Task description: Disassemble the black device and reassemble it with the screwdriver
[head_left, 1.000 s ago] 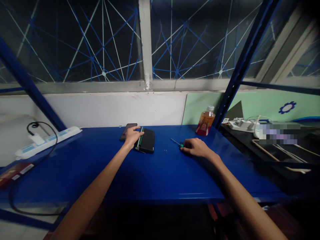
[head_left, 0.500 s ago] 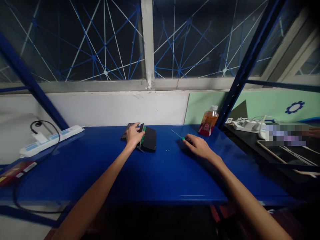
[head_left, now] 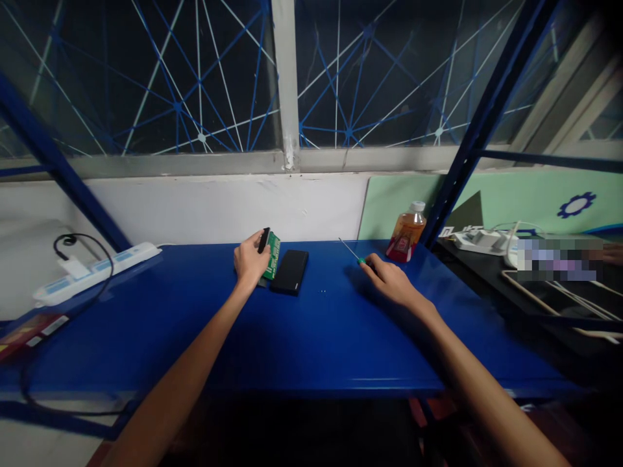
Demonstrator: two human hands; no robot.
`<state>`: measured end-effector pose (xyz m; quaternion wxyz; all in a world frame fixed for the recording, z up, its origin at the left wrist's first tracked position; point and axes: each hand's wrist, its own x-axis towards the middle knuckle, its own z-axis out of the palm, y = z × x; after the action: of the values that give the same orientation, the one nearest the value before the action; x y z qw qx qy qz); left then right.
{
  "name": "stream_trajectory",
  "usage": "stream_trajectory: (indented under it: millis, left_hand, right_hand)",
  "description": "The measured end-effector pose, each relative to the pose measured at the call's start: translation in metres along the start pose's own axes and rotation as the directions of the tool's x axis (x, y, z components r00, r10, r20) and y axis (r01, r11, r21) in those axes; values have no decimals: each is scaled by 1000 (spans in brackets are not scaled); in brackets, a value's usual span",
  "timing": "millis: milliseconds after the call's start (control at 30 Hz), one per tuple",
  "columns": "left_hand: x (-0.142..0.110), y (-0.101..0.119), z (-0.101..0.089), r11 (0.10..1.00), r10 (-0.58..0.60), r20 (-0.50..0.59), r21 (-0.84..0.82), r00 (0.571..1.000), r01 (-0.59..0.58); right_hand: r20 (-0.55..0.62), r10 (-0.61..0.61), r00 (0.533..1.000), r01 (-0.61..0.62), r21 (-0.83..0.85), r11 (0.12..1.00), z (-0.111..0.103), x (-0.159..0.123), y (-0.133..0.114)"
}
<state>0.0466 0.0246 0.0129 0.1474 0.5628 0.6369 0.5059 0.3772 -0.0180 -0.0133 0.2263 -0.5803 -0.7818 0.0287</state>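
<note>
My left hand (head_left: pixel 250 262) is closed round a thin dark device with a green circuit board (head_left: pixel 270 254) showing on its face, tilted up on edge off the blue table (head_left: pixel 302 337). A flat black cover (head_left: pixel 291 271) lies on the table just right of it. My right hand (head_left: pixel 389 280) rests on the table and grips a small screwdriver (head_left: pixel 351 251) with a green handle, its thin shaft pointing up and to the left. Two tiny screws (head_left: pixel 323 291) lie between the hands.
An orange drink bottle (head_left: pixel 407 233) with a white cap stands at the back right by a blue rack post (head_left: pixel 467 149). A white power strip (head_left: pixel 92 271) with a black cable lies at the far left. A cluttered black bench (head_left: pixel 540 285) adjoins on the right.
My left hand has lifted the board-bearing device off the black cover and tipped it upright. My right hand has raised the screwdriver's tip slightly and shifted a little toward the back.
</note>
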Motion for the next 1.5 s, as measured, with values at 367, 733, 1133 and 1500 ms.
stream_trajectory:
  millis: [367,733,1133,1500]
  left_hand:
    - [-2,21,-18,900,203,90,-409,975,-149]
    - [-52,40,6,947,316,891,-317,325,-52]
    - [-67,40,18,855,406,835,-203,371,-477]
    - [-68,21,29,832,477,742,-208,471,-515]
  right_hand:
    - [-93,42,995,-38,43,998,-4,0,-2]
    - [-297,112,948,-33,259,965,-5,1,4]
    - [-359,297,885,84,750,657,-16,8,-17]
    - [-418,81,905,196,579,792,-3,16,-82]
